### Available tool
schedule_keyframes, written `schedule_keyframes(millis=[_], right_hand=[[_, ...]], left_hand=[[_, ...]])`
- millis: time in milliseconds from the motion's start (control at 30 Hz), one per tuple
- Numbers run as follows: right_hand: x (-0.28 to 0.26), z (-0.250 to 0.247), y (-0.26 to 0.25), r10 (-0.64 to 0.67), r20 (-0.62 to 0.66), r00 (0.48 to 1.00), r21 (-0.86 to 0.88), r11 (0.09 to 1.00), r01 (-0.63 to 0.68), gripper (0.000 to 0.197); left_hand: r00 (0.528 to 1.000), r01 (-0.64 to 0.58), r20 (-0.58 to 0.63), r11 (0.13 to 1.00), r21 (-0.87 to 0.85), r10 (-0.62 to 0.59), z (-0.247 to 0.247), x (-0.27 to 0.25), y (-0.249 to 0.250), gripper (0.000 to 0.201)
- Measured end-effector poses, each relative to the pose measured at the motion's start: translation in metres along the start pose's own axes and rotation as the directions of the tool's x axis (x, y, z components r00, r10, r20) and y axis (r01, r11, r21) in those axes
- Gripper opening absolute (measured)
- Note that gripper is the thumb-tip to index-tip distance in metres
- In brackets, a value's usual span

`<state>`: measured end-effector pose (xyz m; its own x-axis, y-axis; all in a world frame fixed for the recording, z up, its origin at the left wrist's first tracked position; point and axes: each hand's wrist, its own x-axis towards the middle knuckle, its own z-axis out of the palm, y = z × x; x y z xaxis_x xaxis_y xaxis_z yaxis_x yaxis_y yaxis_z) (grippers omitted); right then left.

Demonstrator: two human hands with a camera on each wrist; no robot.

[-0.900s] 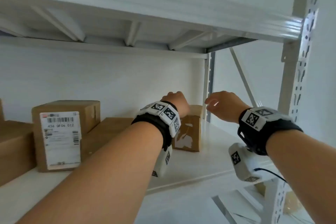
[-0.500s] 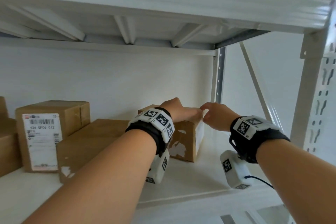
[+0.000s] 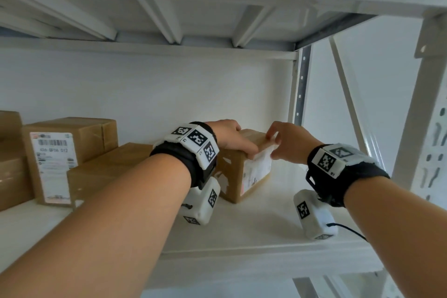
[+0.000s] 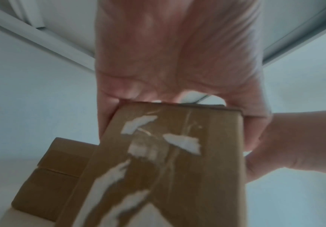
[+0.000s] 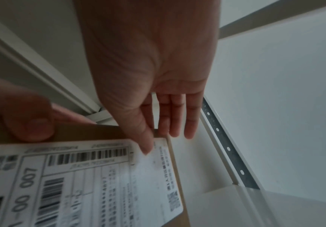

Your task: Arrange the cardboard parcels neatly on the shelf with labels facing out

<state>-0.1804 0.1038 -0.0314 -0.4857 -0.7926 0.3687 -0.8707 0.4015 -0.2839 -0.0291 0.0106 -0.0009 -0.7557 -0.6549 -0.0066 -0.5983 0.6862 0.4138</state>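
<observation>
A small brown parcel (image 3: 238, 172) stands at the right end of the white shelf (image 3: 266, 230), its white label (image 3: 257, 171) on the face turned right and front. My left hand (image 3: 234, 139) grips its top, with fingers down one side and the thumb down the other. In the left wrist view, torn white patches mark the parcel (image 4: 170, 169) where it faces that camera. My right hand (image 3: 281, 143) pinches the upper right corner. Its thumb (image 5: 145, 145) lies on the barcode label (image 5: 80, 176), and the fingers (image 5: 175, 119) reach past the edge.
A low, flat parcel (image 3: 108, 169) lies just left of the small one. Beyond it an upright parcel (image 3: 72, 138) shows its label (image 3: 54, 164) to the front, and more cardboard (image 3: 9, 167) sits at the far left. The shelf post (image 3: 301, 84) and upper shelf (image 3: 217, 14) bound the space.
My right hand came down from the air onto the parcel's upper right corner. The small parcel has turned, so its labelled face shows more towards me.
</observation>
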Motion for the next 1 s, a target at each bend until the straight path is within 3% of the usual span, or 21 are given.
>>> schedule_keyframes(millis=[133,267,400,567,700,833,933,1000], right_hand=[[-0.004,-0.011,0.000,-0.003,0.030,1.000,-0.049,0.999,0.004,0.053],[-0.008,-0.018,-0.007,-0.041,0.101,0.994,-0.062,0.997,0.047,0.080],[-0.012,-0.023,-0.023,-0.103,0.249,0.963,-0.129,0.982,0.139,0.099],[-0.010,-0.022,-0.036,-0.174,0.297,0.939,-0.065,0.977,0.201,0.091],[-0.009,-0.025,-0.036,-0.155,0.246,0.957,-0.034,0.985,0.169,0.092],[-0.006,-0.034,-0.014,-0.052,0.206,0.977,0.260,0.966,-0.004,0.088],[-0.008,-0.042,0.003,-0.033,0.262,0.965,0.571,0.811,-0.128,0.078],[-0.013,-0.045,0.008,-0.057,0.312,0.948,0.672,0.718,-0.179,0.061]], left_hand=[[0.993,-0.030,-0.114,0.995,-0.096,0.019,-0.011,-0.003,-0.005,0.086],[0.996,-0.054,-0.072,0.994,-0.091,0.048,-0.021,-0.011,-0.007,0.087],[0.990,-0.135,-0.041,0.989,-0.054,0.133,-0.025,-0.017,-0.003,0.090],[0.981,-0.193,-0.025,0.980,-0.040,0.192,-0.029,-0.019,0.000,0.089],[0.977,-0.209,-0.063,0.973,-0.097,0.204,-0.030,-0.017,0.000,0.092],[0.969,-0.215,-0.173,0.948,-0.235,0.177,-0.040,-0.012,-0.010,0.107],[0.986,-0.153,-0.117,0.908,-0.390,0.116,-0.043,-0.007,-0.021,0.107],[0.991,-0.134,-0.089,0.864,-0.485,0.103,-0.038,-0.003,-0.022,0.099]])
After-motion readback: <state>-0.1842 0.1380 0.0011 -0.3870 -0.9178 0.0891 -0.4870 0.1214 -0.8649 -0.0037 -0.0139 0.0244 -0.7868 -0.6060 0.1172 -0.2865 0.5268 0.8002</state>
